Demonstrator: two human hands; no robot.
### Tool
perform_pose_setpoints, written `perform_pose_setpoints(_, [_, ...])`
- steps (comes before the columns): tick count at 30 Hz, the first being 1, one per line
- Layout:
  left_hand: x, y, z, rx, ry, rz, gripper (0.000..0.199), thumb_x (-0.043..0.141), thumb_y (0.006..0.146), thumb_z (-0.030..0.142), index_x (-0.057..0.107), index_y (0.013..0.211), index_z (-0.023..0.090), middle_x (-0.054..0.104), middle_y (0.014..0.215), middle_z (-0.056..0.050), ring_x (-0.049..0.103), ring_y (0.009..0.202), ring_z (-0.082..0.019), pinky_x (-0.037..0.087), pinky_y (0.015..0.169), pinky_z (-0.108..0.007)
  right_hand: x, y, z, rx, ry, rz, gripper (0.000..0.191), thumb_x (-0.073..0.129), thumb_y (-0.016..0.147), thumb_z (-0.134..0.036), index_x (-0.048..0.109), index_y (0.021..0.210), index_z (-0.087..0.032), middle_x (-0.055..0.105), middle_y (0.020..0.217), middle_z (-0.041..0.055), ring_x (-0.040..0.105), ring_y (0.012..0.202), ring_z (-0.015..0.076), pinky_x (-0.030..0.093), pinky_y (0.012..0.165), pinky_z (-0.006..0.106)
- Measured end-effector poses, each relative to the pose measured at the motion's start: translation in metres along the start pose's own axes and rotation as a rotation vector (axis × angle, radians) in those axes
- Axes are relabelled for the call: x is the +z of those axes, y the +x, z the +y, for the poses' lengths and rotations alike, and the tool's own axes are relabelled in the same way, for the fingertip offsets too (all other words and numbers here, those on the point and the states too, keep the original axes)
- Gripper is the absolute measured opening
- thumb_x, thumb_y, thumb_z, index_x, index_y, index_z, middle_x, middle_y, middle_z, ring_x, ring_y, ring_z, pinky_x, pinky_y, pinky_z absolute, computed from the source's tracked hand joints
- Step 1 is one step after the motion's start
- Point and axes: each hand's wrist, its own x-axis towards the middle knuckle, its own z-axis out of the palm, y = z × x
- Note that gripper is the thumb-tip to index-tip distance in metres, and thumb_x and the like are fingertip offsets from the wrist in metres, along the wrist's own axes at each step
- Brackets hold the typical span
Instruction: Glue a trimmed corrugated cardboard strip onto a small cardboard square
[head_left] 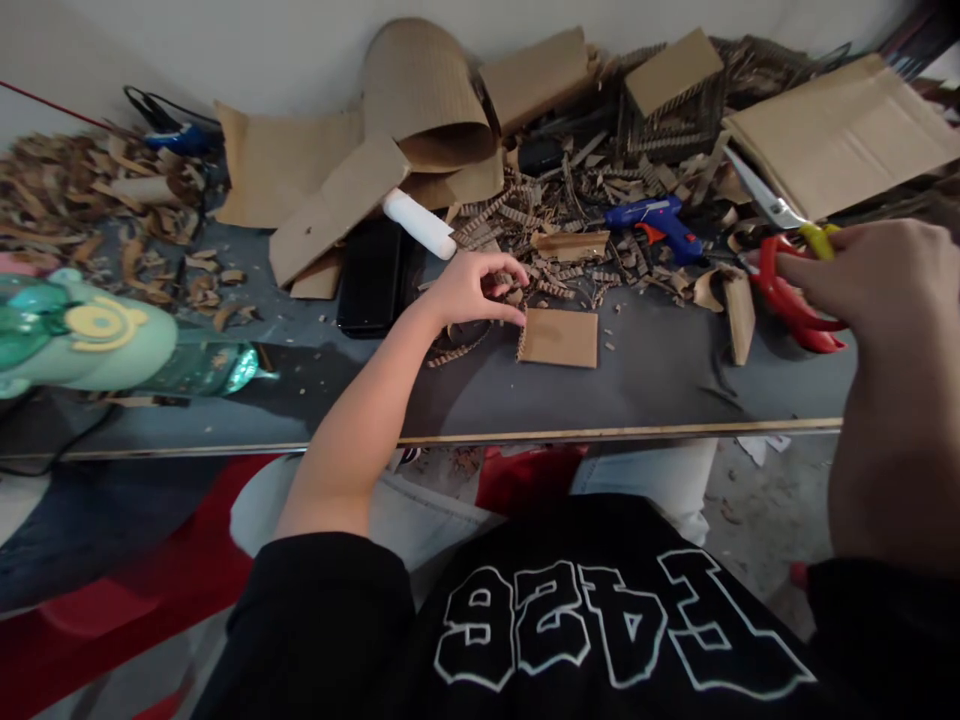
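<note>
My left hand (484, 288) reaches over the table with thumb and fingers curved and apart. Its thumb tip is at the upper left corner of a small cardboard rectangle (560, 338) lying flat; whether they touch I cannot tell. On the right, my right hand (896, 275) is closed around the handles of a pair of scissors (799, 295) with red and yellow on them. The metal blades point up and to the left, away from me. Some of the right fingers are hidden behind the hand. A blue glue gun (660, 225) lies between the two hands, farther back.
Corrugated scraps (555, 215) spread along the back, beside a curved cardboard sheet (420, 90) and a large flat piece (851, 135). A white cylinder (420, 225) and black phone-like slab (370, 285) lie left of centre. A green bottle (127, 335) lies far left. The table's front edge (600, 434) is close.
</note>
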Motion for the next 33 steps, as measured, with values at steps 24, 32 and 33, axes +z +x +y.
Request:
perform_pose_setpoints(24, [0.004,-0.003,0.002,-0.086,0.282,-0.135,0.053,0.089,0.063,0.058,0.075,0.095,0.018,0.058,0.065,0.004,0.052,0.059,-0.011,0.037,0.063,-0.025,0.023,0.026,-0.108,-0.107,0.312,-0.088,0.065,0.063,0.087,-0.044,0.064,0.127,0.007,0.063,0.125,0.0361,0.060,0.123,0.0479,0.047,0.102,0.053])
perform_pose_setpoints(32, [0.005,-0.002,0.001,-0.033,0.309,-0.117,0.061,0.079,0.068,0.073,0.076,0.094,0.018,0.062,0.066,0.001,0.055,0.059,-0.012,0.038,0.063,-0.025,0.017,0.022,-0.096,-0.163,0.467,0.127,0.056,0.067,0.080,-0.043,0.064,0.127,-0.013,0.068,0.126,0.0183,0.063,0.121,0.0355,0.048,0.100,0.042])
perform_pose_setpoints(33, [0.006,-0.002,0.001,-0.036,0.308,-0.110,0.062,0.077,0.068,0.075,0.076,0.094,0.018,0.062,0.067,0.001,0.055,0.060,-0.012,0.039,0.063,-0.025,0.015,0.018,-0.096,-0.202,0.449,0.150,0.054,0.069,0.078,-0.043,0.064,0.123,-0.014,0.070,0.121,0.0173,0.065,0.116,0.0353,0.049,0.097,0.042])
